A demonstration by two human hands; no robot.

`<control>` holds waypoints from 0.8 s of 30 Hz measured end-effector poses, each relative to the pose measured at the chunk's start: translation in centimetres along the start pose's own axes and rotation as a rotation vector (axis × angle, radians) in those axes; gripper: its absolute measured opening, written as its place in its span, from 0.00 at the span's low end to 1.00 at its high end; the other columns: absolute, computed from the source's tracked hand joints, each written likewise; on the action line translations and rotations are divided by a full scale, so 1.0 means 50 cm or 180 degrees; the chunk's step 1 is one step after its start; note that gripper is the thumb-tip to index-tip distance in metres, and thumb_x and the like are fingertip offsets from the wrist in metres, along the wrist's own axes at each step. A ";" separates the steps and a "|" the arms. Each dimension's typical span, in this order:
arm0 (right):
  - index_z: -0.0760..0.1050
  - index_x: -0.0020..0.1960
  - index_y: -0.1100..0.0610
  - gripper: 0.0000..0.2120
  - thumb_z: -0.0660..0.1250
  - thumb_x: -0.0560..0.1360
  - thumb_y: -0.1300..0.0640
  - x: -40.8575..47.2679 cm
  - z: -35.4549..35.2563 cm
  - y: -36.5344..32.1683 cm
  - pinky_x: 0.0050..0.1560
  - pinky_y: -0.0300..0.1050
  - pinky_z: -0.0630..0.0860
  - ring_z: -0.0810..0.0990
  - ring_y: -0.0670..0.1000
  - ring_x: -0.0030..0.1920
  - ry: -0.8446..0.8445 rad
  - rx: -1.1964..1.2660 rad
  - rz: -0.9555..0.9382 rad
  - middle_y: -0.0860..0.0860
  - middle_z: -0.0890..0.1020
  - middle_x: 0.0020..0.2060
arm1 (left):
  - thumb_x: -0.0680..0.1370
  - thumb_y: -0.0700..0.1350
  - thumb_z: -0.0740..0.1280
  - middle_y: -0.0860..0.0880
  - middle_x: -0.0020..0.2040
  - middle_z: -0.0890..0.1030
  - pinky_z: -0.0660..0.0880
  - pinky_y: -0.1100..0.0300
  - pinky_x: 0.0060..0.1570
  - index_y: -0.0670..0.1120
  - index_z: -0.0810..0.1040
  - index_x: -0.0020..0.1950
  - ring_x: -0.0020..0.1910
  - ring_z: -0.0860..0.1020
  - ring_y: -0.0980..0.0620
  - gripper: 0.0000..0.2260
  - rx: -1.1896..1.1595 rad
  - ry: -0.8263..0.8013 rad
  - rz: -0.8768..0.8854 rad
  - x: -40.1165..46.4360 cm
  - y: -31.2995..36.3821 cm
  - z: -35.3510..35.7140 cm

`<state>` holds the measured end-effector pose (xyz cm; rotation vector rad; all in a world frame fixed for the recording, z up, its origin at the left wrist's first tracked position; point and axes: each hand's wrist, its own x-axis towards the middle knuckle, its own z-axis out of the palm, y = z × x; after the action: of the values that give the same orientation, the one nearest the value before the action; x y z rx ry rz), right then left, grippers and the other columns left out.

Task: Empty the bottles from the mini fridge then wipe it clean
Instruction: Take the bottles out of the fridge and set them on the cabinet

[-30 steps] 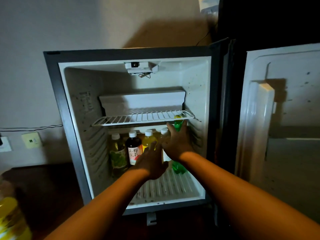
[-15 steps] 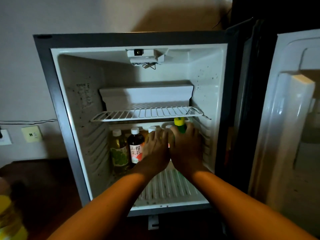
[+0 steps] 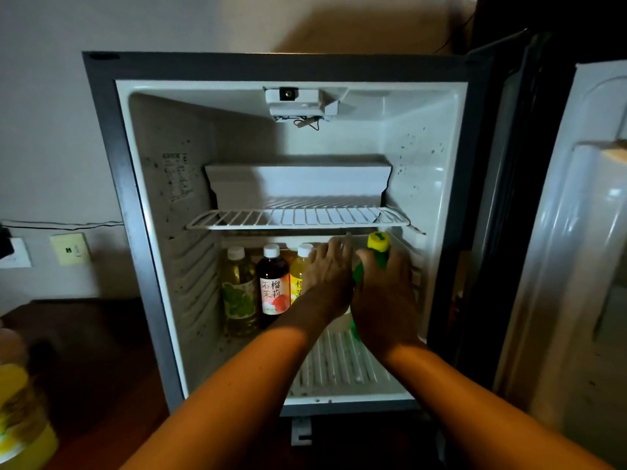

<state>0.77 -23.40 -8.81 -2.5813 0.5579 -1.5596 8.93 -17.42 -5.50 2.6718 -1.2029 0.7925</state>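
Note:
The mini fridge (image 3: 142, 232) stands open with bottles in a row on its lower rack. From the left: a pale green bottle (image 3: 239, 290), a dark bottle with a red label (image 3: 273, 283) and a yellow bottle (image 3: 300, 271), all with white caps. My right hand (image 3: 383, 300) is wrapped around a green bottle with a yellow cap (image 3: 378, 244) at the right end. My left hand (image 3: 330, 276) curls over a pale bottle (image 3: 341, 317) beside it, which it mostly hides.
The wire shelf (image 3: 298, 218) sits just above my hands. The fridge door (image 3: 576, 266) hangs open on the right. A yellow bottle (image 3: 20, 418) stands at the near left on a dark wooden surface (image 3: 84, 334). A wall socket (image 3: 71, 249) and a cable are on the left wall.
Both hands have gone deeper into the fridge. The left hand moved right, from in front of the yellow bottle onto the bottle beside the green one. The right hand closed lower around the green bottle.

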 end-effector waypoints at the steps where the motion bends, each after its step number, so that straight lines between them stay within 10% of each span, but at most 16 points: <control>1: 0.74 0.59 0.58 0.11 0.59 0.79 0.57 0.001 0.003 0.000 0.57 0.54 0.77 0.72 0.59 0.62 -0.0071 0.0037 0.0020 0.61 0.71 0.61 | 0.77 0.46 0.63 0.43 0.71 0.61 0.61 0.52 0.66 0.42 0.52 0.78 0.68 0.63 0.42 0.33 -0.0065 0.0078 -0.0008 0.005 -0.001 -0.003; 5: 0.74 0.59 0.57 0.11 0.59 0.78 0.56 0.001 0.003 -0.002 0.57 0.55 0.77 0.71 0.60 0.64 -0.0082 0.0083 0.0062 0.61 0.70 0.62 | 0.76 0.45 0.65 0.41 0.67 0.64 0.66 0.52 0.61 0.43 0.67 0.68 0.63 0.65 0.42 0.21 0.0038 0.0001 -0.0052 0.015 -0.001 -0.010; 13: 0.75 0.57 0.55 0.12 0.59 0.77 0.54 0.001 -0.003 -0.010 0.56 0.55 0.76 0.73 0.62 0.62 -0.0021 -0.0102 -0.0003 0.62 0.73 0.60 | 0.77 0.42 0.52 0.42 0.66 0.69 0.65 0.52 0.64 0.41 0.62 0.73 0.65 0.68 0.40 0.23 -0.0521 0.0137 -0.0181 0.001 -0.005 0.003; 24: 0.68 0.43 0.53 0.11 0.48 0.76 0.54 -0.003 -0.042 -0.043 0.44 0.49 0.65 0.72 0.56 0.42 0.0162 0.0315 0.0150 0.55 0.74 0.41 | 0.77 0.51 0.67 0.42 0.57 0.74 0.75 0.50 0.43 0.41 0.73 0.57 0.49 0.76 0.42 0.15 -0.1456 0.0324 -0.0658 -0.087 -0.025 -0.026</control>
<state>-0.54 -21.07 -7.36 -2.4451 0.5275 -1.5997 6.88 -13.29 -6.42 2.3015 -0.9286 0.5358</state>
